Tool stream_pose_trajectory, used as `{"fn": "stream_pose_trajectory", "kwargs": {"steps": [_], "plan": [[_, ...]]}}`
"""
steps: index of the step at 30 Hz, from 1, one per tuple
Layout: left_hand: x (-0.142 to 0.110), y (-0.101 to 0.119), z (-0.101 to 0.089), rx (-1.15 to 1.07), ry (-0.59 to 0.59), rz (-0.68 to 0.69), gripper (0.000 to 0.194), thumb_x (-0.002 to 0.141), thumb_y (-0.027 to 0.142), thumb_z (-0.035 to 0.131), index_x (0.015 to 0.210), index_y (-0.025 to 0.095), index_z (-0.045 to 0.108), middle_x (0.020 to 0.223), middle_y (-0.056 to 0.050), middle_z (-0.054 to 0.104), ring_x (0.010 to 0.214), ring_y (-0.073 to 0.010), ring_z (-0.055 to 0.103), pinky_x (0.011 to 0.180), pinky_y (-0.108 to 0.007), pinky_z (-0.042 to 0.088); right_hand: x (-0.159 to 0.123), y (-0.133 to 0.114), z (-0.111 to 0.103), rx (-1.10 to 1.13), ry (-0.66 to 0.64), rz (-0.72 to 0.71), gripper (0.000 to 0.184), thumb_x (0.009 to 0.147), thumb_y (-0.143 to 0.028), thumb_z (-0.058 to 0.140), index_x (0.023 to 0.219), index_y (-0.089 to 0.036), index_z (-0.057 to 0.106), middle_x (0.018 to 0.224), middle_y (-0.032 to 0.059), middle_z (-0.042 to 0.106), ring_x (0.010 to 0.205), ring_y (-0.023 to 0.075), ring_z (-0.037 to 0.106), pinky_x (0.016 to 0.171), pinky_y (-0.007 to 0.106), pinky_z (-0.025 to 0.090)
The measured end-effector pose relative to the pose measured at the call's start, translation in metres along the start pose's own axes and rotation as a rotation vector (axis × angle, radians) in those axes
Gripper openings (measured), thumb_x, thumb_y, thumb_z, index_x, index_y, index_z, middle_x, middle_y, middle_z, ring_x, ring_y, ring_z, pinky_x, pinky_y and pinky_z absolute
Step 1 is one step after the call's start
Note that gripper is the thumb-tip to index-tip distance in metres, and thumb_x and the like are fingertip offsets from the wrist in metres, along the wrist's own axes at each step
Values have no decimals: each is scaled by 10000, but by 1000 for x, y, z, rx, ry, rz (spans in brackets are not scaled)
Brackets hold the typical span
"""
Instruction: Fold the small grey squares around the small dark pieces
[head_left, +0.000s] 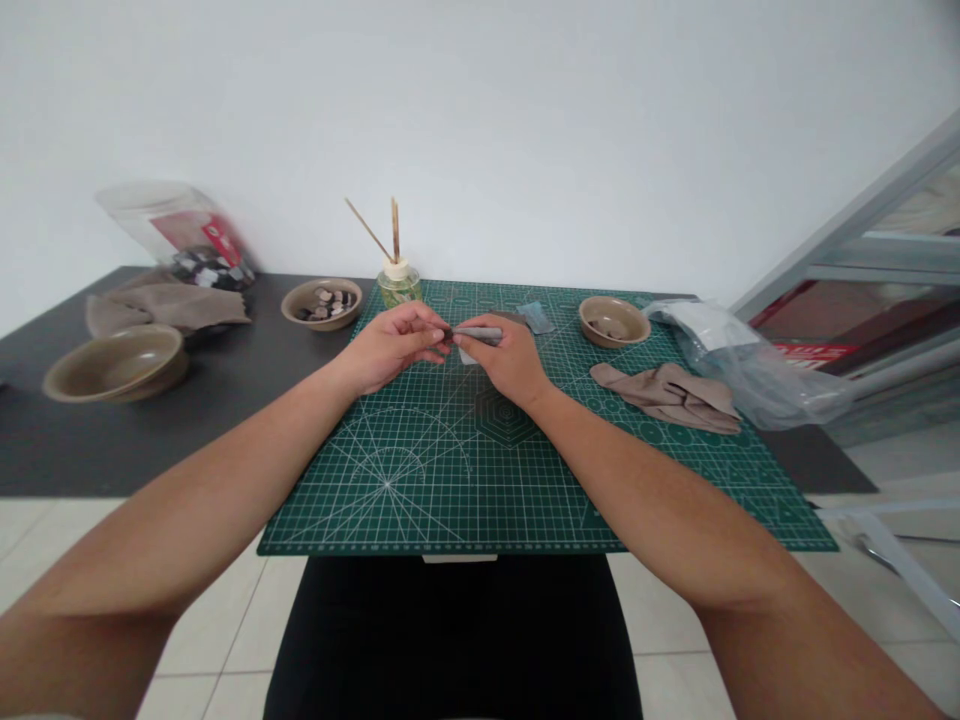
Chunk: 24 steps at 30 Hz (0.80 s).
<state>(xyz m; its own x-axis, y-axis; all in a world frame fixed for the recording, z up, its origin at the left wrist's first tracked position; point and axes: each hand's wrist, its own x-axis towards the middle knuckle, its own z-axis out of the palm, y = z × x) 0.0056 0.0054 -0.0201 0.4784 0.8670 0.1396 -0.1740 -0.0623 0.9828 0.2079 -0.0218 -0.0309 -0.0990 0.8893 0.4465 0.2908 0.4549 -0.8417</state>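
Note:
Both my hands meet over the far middle of a green cutting mat (420,470). My right hand (510,360) grips a slim grey rod-like tool (480,332) that lies level and points left. My left hand (394,345) pinches its fingertips on a small dark piece at the tool's left tip; the piece is too small to identify. A pale scrap (466,355) peeks out on the mat under the hands.
A reed diffuser bottle (398,283) stands behind the hands. Three tan bowls: one with small pieces (322,303), one at right (613,321), one at far left (116,364). Beige cloth (671,396) and a clear plastic bag (742,365) lie right; a bag (184,235) and cloth (161,305) lie far left.

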Motion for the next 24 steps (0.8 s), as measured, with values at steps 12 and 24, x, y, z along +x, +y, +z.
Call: {"fn": "stream_pose_trajectory", "kwargs": {"steps": [12, 24], "plan": [[2, 0, 1, 149, 76, 9, 400, 602, 217, 930, 902, 142, 675, 804, -8, 746, 745, -127, 704, 782, -300, 587, -1, -2, 1, -19, -86, 29, 166, 856, -345, 715, 941, -210, 759, 866, 2, 771, 786, 160, 676, 743, 291, 499], [1, 0, 0, 156, 59, -72, 430, 549, 240, 963, 893, 134, 728, 827, -40, 784, 776, -152, 724, 827, -321, 582, 1, -1, 0, -13, -96, 26, 142, 835, -344, 761, 897, -219, 784, 887, 4, 783, 808, 165, 684, 800, 306, 511]]}}
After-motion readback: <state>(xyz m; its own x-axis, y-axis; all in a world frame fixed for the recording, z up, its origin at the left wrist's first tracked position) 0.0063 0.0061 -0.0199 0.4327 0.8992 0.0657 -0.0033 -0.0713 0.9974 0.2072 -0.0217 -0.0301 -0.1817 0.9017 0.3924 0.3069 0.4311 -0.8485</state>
